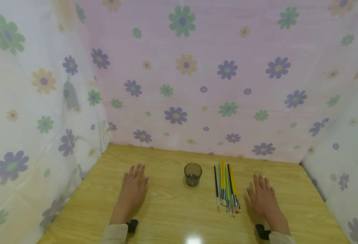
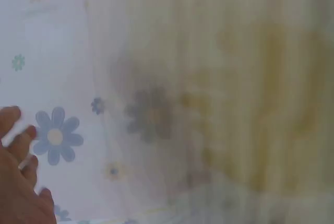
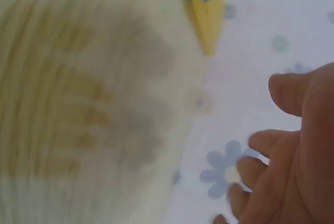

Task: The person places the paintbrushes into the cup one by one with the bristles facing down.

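Left grip (image 2: 20,187) before pale, flower-printed cloth (image 2: 70,85)

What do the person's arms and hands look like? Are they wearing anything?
The left hand and right hand are bare. The left sleeve and right sleeve are pale beige. A small black gadget shows at the left wrist, and another black gadget at the right.

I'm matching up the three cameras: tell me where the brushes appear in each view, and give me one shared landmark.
Head: the brushes lie right of centre in the lower half, between the glass and the right hand.
Left wrist: not in it.
Right wrist: blurred at the top edge, right of centre, only partly in frame.
Shared landmark: the flowered cloth.
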The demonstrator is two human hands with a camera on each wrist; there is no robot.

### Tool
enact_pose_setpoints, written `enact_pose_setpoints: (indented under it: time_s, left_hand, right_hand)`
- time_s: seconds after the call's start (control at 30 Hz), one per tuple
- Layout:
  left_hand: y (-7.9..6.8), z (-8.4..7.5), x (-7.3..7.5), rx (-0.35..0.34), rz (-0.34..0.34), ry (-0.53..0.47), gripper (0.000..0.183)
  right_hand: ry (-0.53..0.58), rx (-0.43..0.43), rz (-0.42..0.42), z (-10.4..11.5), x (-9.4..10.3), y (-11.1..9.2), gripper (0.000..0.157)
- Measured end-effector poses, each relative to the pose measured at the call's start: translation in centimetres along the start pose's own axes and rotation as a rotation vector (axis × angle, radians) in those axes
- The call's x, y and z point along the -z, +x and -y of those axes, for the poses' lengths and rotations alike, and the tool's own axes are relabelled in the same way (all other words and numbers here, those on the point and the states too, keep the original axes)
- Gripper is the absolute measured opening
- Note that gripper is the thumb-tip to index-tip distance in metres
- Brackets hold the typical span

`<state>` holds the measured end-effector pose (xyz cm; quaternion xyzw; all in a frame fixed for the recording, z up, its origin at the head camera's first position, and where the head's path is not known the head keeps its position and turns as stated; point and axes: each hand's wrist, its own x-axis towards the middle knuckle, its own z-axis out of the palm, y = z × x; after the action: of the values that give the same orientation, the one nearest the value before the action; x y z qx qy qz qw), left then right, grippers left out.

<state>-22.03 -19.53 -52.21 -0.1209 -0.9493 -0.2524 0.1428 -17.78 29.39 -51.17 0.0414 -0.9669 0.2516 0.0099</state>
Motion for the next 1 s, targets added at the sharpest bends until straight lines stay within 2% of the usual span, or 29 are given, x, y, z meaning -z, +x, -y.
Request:
enact_pose_setpoints:
  time_s: [0.13,0.27,0.4,0.5,0.67,0.8,0.9,1.0]
  left_hand:
    - [0.1,-0.5,-0.6,-0.075,-0.045,-0.228,0.053]
    - [0.5,-1.6,-1.2,-0.119,-0.075,-0.475,0.048]
    - [1.3,-3.1,-2.2,-0.124,-0.071,-0.668,0.045]
    - [2.0,-4.5,-2.8,-0.099,-0.038,-0.754,0.045]
    - [3.2,-6.6,-3.7,-0.072,0.013,-0.891,0.048]
    - [4.1,-8.0,-4.6,-0.082,-0.009,-0.968,0.047]
    - [4.8,-8.3,-5.7,-0.085,-0.012,-1.009,0.048]
    - [5.4,-8.6,-6.7,-0.053,0.052,-1.043,0.054]
  right_hand:
    - [0.204,-0.021,0.047,0.9,0.5,-0.4,0.067]
    - [0.456,-0.113,0.078,1.9,0.9,-0.4,0.064]
    - [0.751,-0.231,0.103,2.3,1.0,0.1,0.060]
    - [0.859,-0.291,0.113,2.2,0.8,0.9,0.057]
    - [0.864,-0.308,0.080,1.7,-0.2,2.2,0.054]
    - [0.786,-0.305,0.012,1.9,-1.0,3.3,0.049]
    - [0.721,-0.314,-0.023,2.2,-1.3,4.1,0.044]
    - [0.689,-0.324,-0.030,2.1,-1.5,4.7,0.040]
